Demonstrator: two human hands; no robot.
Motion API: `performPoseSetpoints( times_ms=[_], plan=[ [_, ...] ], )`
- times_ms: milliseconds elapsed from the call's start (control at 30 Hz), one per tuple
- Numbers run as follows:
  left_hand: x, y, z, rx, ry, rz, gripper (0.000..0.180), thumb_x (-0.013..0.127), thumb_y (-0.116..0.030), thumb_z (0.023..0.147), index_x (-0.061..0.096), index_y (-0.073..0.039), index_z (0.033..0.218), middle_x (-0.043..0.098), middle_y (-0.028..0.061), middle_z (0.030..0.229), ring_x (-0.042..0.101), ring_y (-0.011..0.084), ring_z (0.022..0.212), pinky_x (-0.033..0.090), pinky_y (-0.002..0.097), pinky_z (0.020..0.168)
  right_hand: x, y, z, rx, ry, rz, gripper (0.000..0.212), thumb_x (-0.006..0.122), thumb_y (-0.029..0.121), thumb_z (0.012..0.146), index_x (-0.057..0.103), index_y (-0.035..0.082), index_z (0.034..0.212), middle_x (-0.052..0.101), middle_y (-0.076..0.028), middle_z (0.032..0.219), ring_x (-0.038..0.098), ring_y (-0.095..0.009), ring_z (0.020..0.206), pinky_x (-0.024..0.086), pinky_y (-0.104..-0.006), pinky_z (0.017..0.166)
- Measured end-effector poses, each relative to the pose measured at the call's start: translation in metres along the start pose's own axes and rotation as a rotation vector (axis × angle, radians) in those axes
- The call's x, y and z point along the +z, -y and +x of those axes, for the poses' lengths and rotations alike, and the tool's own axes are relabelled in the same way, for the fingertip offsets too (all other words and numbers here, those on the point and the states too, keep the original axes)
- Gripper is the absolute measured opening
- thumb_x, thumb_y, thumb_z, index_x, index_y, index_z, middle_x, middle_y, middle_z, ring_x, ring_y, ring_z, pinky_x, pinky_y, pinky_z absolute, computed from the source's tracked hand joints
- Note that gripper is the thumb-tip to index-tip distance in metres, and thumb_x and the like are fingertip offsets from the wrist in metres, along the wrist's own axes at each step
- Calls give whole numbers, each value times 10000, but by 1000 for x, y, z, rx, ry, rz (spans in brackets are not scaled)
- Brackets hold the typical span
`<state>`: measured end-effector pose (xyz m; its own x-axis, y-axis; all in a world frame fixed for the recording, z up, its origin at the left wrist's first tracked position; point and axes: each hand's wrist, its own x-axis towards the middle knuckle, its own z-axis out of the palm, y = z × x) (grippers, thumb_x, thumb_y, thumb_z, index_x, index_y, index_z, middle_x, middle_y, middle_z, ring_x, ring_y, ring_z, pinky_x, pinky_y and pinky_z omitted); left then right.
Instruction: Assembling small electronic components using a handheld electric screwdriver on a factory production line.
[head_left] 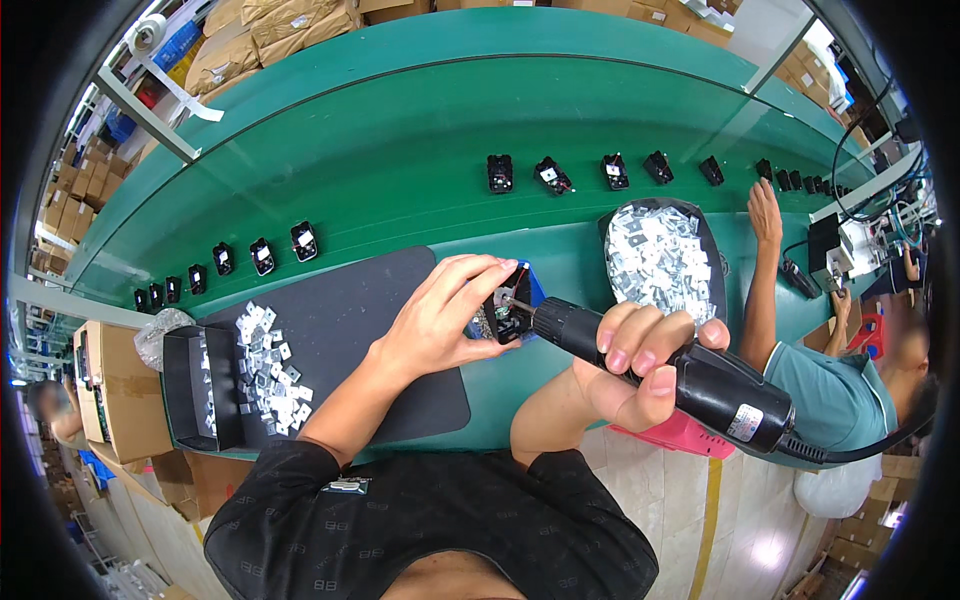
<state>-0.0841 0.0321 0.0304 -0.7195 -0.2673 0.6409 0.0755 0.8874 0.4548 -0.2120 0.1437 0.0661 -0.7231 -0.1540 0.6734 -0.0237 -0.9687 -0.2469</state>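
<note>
My right hand is wrapped round a black corded electric screwdriver, held slanting with its tip toward the left. The tip reaches into a small open black plastic housing with parts inside. My left hand grips that housing, fingers over its far edge and thumb on the near side. Behind and beside the housing shows a blue tray, mostly hidden by hand and housing. What looks like small screws lies by the thumb. The exact contact of the bit is too small to make out.
Small metal plates lie heaped in a black tray and loose on a dark mat. Black housings line the green conveyor. A black box and carton stand left. A co-worker's arm reaches in at right.
</note>
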Motion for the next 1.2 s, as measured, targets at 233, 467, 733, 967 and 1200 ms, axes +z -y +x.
performPoseSetpoints(
  times_ms=[233, 467, 733, 967, 1200],
  plan=[
    [0, -2, 2, 15, 2, -2, 767, 829, -183, 517, 493, -2, 1182, 531, 131, 1093, 546, 301, 960, 468, 381, 808, -2, 3, 3, 39, 110, -43, 414, 540, 94, 793, 362, 57, 1165, 463, -38, 698, 458, -133, 527, 410, -289, 515],
    [-1, -1, 3, 71, -67, 14, 715, 832, -171, 498, 524, 21, 1114, 590, 140, 1056, 585, 293, 935, 471, 369, 807, -4, 4, 8, 72, 239, 23, 257, 550, 59, 785, 371, 92, 966, 445, -27, 678, 456, -126, 523, 410, -286, 515],
    [1, 4, 6, 70, -40, -14, 737, 835, -173, 491, 517, 12, 1130, 591, 132, 1057, 585, 288, 946, 465, 376, 814, -7, -5, 10, 86, 204, 73, 296, 566, 7, 738, 368, 87, 942, 455, -34, 642, 480, -146, 484, 435, -298, 485],
    [7, 43, 15, -107, 138, 171, 667, 781, -200, 558, 495, -51, 1142, 573, 122, 1049, 531, 303, 999, 387, 411, 878, -7, 2, 7, -72, 32, 74, 416, 614, 64, 751, 376, 68, 1092, 494, -41, 663, 497, -146, 486, 446, -281, 468],
    [10, 193, -34, -676, 55, 162, 701, 746, -190, 616, 403, -14, 1202, 540, 220, 1097, 498, 358, 1070, 399, 398, 919, -23, 17, 14, -154, 27, -90, 429, 607, 98, 764, 362, 24, 1107, 484, -60, 662, 493, -153, 499, 450, -282, 486]
  ],
)
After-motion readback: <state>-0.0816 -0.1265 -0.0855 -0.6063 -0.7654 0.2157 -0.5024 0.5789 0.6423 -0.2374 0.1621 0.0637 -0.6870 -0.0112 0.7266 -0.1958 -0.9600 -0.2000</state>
